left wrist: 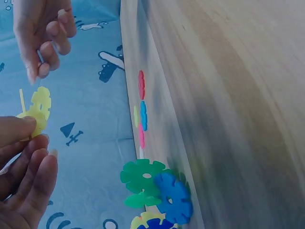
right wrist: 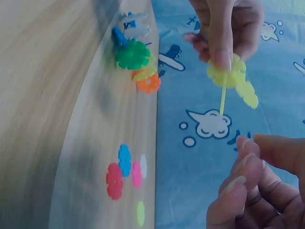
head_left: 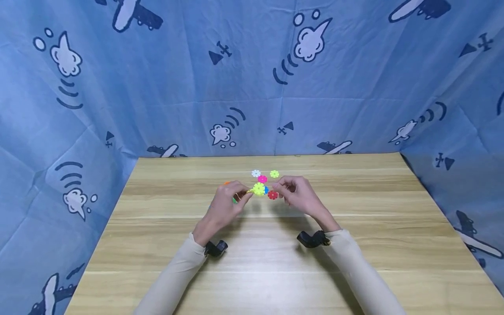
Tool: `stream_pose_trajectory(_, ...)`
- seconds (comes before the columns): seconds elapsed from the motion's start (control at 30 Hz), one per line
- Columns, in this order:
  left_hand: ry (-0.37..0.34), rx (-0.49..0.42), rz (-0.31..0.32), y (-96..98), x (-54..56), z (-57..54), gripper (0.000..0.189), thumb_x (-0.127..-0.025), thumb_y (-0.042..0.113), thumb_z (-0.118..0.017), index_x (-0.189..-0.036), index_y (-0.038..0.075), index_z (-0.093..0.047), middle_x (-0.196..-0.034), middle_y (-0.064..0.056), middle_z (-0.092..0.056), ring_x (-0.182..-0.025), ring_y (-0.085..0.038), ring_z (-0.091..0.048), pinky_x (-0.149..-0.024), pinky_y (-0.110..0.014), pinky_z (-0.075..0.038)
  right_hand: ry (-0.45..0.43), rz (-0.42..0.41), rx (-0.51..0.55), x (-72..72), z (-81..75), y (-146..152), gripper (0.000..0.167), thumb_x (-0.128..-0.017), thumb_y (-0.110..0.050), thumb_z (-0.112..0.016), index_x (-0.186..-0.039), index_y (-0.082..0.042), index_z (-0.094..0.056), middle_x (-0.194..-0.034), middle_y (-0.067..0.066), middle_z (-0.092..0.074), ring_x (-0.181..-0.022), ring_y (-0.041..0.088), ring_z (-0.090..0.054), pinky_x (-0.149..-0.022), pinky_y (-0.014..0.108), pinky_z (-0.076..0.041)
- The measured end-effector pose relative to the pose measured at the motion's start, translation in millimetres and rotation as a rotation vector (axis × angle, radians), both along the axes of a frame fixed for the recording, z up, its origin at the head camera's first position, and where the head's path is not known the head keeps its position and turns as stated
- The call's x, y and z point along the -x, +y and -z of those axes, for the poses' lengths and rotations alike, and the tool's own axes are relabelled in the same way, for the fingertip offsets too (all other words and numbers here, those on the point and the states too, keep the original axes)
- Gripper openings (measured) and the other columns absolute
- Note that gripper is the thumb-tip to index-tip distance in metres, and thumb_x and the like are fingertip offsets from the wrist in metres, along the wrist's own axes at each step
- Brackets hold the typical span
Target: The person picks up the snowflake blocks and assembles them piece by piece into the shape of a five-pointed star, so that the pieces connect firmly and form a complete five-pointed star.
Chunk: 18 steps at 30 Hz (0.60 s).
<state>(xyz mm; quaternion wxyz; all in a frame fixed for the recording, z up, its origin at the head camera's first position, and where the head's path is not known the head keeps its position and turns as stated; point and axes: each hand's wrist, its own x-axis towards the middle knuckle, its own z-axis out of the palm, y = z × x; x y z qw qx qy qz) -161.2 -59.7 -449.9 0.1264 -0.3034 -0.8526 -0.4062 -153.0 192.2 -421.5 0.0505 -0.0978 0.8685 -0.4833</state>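
My left hand [head_left: 222, 208] pinches a small cluster of yellow snowflake discs [head_left: 258, 189] between thumb and fingers, raised over the table. In the right wrist view one yellow disc [right wrist: 247, 93] slants off the gripped one, and another stands edge-on as a thin strip. My right hand [head_left: 301, 194] hovers just to the right of the cluster, fingers loosely bent, thumb and index tips close together. Nothing shows between those fingertips. Below and behind lie loose discs: red [head_left: 273, 195], blue [right wrist: 124, 160], pink [head_left: 262, 179], white [head_left: 256, 173] and yellow-green [head_left: 274, 173].
Left of the loose discs, partly behind my left hand, sits a pile with green [left wrist: 143, 171], blue [left wrist: 174, 200] and orange [right wrist: 149, 83] discs. The wooden table [head_left: 260, 271] ends at a blue patterned curtain [head_left: 252, 87] at the back. Black cameras [head_left: 313, 239] are strapped to both wrists.
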Motion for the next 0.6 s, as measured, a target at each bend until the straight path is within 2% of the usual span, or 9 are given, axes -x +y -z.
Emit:
stream_pose_trajectory(0.17,-0.018,-0.020,-0.019,-3.6,0.9,1.8,0.008,-0.094,0.011,-0.077,-0.098,0.004,-0.078,-0.086,-0.006,-0.074,-0.075,-0.013,-0.066,-0.065,-0.025,-0.061,-0.008,0.014,-0.069,8.2,10.4,8,0.023,-0.104,-0.025,-0.066,-0.100,-0.002,-0.073,-0.088,0.020,-0.070,-0.063,0.020,-0.059,-0.051,0.024,-0.047)
stream_pose_trajectory(0.3,-0.026,-0.037,-0.025,-6.0,0.6,3.3,0.009,-0.095,0.010,-0.076,-0.099,0.002,-0.078,-0.086,-0.007,-0.075,-0.073,-0.014,-0.066,-0.064,-0.027,-0.062,-0.022,0.018,-0.169,16.7,22.8,13,0.016,-0.101,-0.019,-0.069,-0.103,-0.003,-0.073,-0.095,0.016,-0.072,-0.074,0.019,-0.064,-0.061,0.025,-0.053)
stream_pose_trajectory(0.37,-0.023,-0.040,-0.022,-6.9,0.1,3.9,0.009,-0.095,0.010,-0.076,-0.099,0.002,-0.078,-0.086,-0.007,-0.075,-0.073,-0.014,-0.067,-0.064,-0.025,-0.061,-0.032,0.015,-0.207,20.5,28.1,13,0.014,-0.098,-0.016,-0.072,-0.105,-0.003,-0.072,-0.095,0.014,-0.072,-0.074,0.020,-0.065,-0.061,0.025,-0.054)
stream_pose_trajectory(0.47,-0.014,-0.042,-0.022,-8.0,-0.2,4.9,0.009,-0.094,0.010,-0.077,-0.098,0.002,-0.078,-0.084,-0.007,-0.074,-0.072,-0.014,-0.067,-0.064,-0.022,-0.060,-0.054,0.007,-0.247,26.1,32.9,12,0.020,-0.094,-0.015,-0.078,-0.108,-0.003,-0.072,-0.096,0.012,-0.072,-0.075,0.019,-0.066,-0.060,0.025,-0.054)
stream_pose_trajectory(0.6,-0.001,-0.040,-0.030,-8.3,0.5,5.5,0.008,-0.094,0.010,-0.077,-0.096,0.003,-0.078,-0.083,-0.006,-0.074,-0.071,-0.013,-0.067,-0.063,-0.020,-0.059,-0.054,-0.028,-0.304,33.0,34.5,7,0.032,-0.087,-0.018,-0.085,-0.112,-0.003,-0.072,-0.100,0.011,-0.072,-0.086,0.020,-0.064,-0.074,0.029,-0.054)
